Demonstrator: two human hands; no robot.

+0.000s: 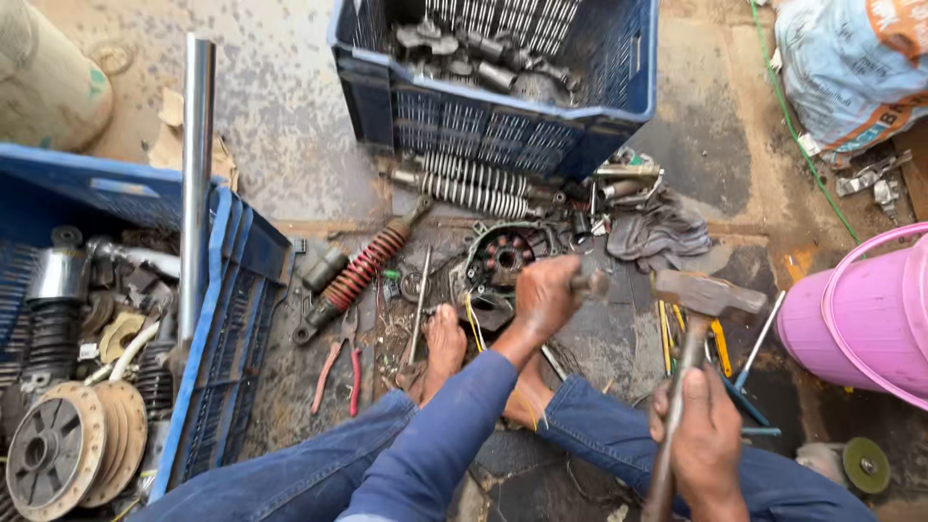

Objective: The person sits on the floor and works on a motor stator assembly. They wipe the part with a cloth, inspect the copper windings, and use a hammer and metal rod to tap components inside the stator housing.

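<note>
Hammer [704,293], steel-headed on a wooden shaft, stands raised at the right, the right hand [708,443] wrapped tight low on the shaft for reach. The left hand [547,296] is clenched round a small metal part [592,284], steadying it above the stator [503,256] on the floor, between the blue crates [483,121]

A pale blue sack [849,68] with orange and white printed panels lies at the top right corner, bulging and creased. A tan sack [46,82] with a small green mark lies at the top left corner, rounded and partly cut off by the frame.
</note>
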